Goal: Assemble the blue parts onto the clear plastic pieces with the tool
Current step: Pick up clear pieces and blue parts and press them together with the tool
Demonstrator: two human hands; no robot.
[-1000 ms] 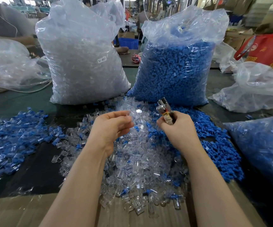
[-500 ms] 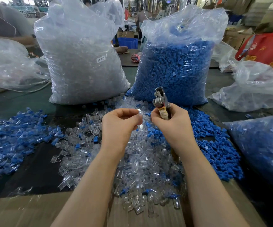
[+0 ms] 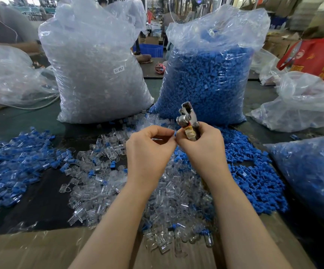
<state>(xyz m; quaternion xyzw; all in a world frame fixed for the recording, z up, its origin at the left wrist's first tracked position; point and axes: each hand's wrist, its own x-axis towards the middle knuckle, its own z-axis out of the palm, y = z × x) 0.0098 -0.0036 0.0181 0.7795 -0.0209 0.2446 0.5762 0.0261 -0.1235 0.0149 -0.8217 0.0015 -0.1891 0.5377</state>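
Head view, single entry.

1. Our left hand (image 3: pixel 149 150), at centre frame: fingers curled, thumb and forefinger pinching something small at the fingertips. We cannot tell whether it is a clear piece; a speck of blue shows where the two hands meet.

2. Our right hand (image 3: pixel 202 150), touching the left at its 3 o'clock: fingers wrapped round the handles of the small silver metal plier-like tool (image 3: pixel 187 118), whose head sticks up toward 12 o'clock. Whether its jaws stand apart we cannot tell.

3. Loose heap of small clear plastic pieces (image 3: pixel 169 195), on the dark worktable (image 3: pixel 40 200) beneath both hands, running toward 6 o'clock.

4. Loose heap of small blue plastic parts (image 3: pixel 254 177), at 3 to 4 o'clock of the hands.

5. Mixed blue-and-clear pile (image 3: pixel 11 162), at 9 o'clock; likely finished pieces.

6. Tall bag of clear pieces (image 3: pixel 97 74), at 11 o'clock; tall bag of blue parts (image 3: pixel 209 78), at 1 o'clock.

Handling, as we judge it: both parts look light, rigid and smooth, so apt to slip or flick away. We would take each by its sides with the fingertips, seat blue into clear, then squeeze with the tool.
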